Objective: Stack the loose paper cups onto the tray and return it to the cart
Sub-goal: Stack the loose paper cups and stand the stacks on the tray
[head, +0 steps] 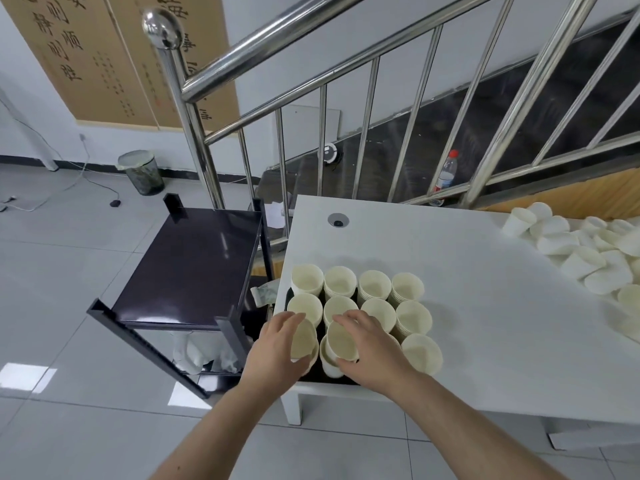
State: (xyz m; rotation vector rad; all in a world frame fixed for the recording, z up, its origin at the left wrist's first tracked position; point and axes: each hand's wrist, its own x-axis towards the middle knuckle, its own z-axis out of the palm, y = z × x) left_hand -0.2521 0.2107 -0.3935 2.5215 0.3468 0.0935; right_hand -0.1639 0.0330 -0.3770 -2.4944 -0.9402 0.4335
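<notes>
Head view.

Worktop (485,289): white, with a round cable port near its back left corner.

Tray (313,374): dark, at the worktop's near left corner, mostly hidden under cups; only slivers of its surface show between them and along its near edge.

Stacked cups (374,289): cream paper cups standing upright on the tray in rows, mouths up, several as nested stacks whose rims show one below another.

Left hand (277,348): over the tray's near left corner, fingers curled round a tilted cup (304,339), mouth turned toward the camera, above another cup on the tray.

Right hand (372,344): just beside the left, fingers and thumb curled round a second tilted cup (341,339) held over the stack in the near row. Both hands are clamped on their cups.

Loose cups (585,258): a scattered heap lying on their sides and upside down at the worktop's far right, well apart from the tray.

Cart (187,271): black, with a glossy top shelf, standing on the tiled floor just left of the worktop; white items lie on a lower shelf.

Surroundings: steel stair railing (207,74) behind the worktop; a plastic bottle (446,171) with a red cap beyond the rails; a mesh waste bin (140,171) against the wall; calligraphy scrolls (104,53) hanging above it.
</notes>
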